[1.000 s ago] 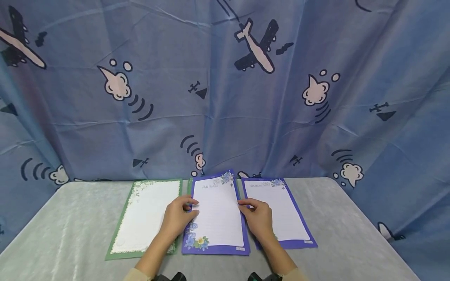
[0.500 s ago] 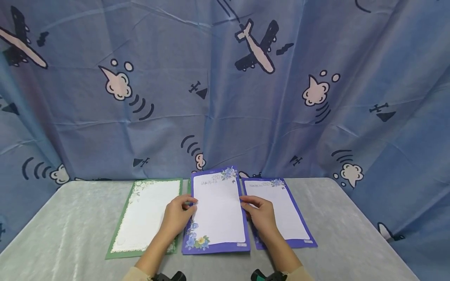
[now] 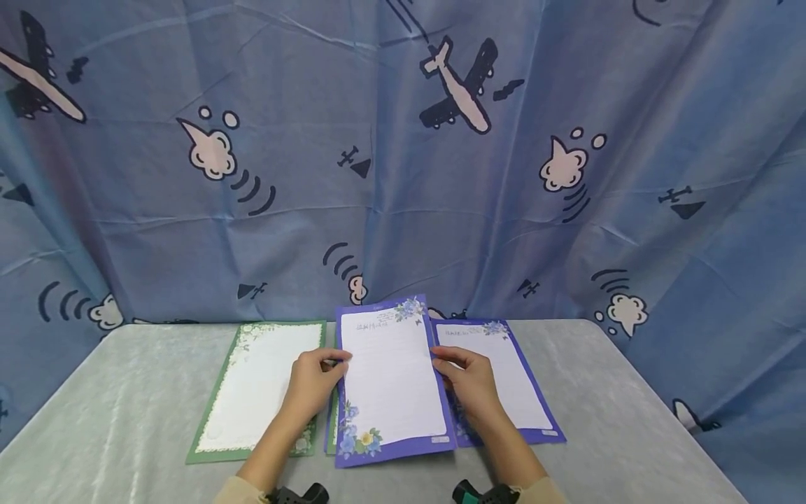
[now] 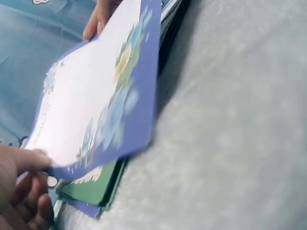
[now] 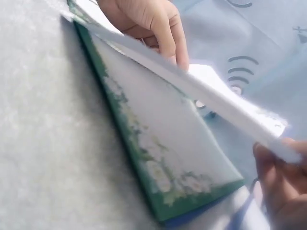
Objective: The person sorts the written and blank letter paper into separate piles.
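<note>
Both hands hold up a white letter sheet with a purple flowered border [image 3: 393, 385], raised over the middle stack. My left hand [image 3: 313, 381] pinches its left edge between thumb and fingers; my right hand [image 3: 469, 381] pinches the right edge. In the left wrist view the left hand [image 4: 21, 187] grips near one edge, the sheet [image 4: 81, 86] bending slightly. Underneath, the right wrist view shows a green-bordered sheet with white flowers [image 5: 158, 115] on the middle stack, with purple showing below it. The right hand [image 5: 283, 187] holds the lifted sheet, seen nearly edge-on.
A green-bordered sheet [image 3: 258, 392] lies to the left, on others it seems. At the right lies another purple-bordered sheet [image 3: 497, 381], partly behind the right hand. A grey cloth [image 3: 94, 420] covers the table. A blue curtain with planes [image 3: 403, 210] hangs behind.
The purple-bordered sheet has come up off the middle stack and its lower edge has shifted toward me and slightly right. More of the stack shows at its left. Both hands moved with it.
</note>
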The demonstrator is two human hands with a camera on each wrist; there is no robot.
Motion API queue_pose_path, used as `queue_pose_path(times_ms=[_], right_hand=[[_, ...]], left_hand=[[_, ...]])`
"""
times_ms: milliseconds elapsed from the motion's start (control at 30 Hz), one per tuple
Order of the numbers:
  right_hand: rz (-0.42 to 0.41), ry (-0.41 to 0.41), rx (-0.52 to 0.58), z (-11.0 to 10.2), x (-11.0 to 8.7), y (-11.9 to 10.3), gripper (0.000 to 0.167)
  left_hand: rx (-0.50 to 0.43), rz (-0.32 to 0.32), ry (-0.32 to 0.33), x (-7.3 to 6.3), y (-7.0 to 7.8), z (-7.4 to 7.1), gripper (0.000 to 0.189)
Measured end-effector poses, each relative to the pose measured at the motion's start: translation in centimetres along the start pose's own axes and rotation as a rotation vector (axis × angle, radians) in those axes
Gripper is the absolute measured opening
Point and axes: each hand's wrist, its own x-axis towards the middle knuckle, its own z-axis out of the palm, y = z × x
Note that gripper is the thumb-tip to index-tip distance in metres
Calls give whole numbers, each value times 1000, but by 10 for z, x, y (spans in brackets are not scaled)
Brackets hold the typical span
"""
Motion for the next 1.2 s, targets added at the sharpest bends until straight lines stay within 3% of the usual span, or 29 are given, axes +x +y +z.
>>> queue_pose_path(times_ms=[133, 567, 800, 1200], right_hand=[[-8, -30, -18, -6, -4, -9, 24], [16, -93, -99, -29, -6, -36, 32], [-4, -72, -130, -43, -7, -46, 35], [-15, 39, -150, -69, -6, -58, 38]], left_hand=[[-48, -29, -7, 0, 6, -4, 13], [-221, -36, 6, -1, 33, -17, 12], [-275, 11, 2, -3, 52, -19, 14], [-302, 74, -76, 0, 78, -4, 16]])
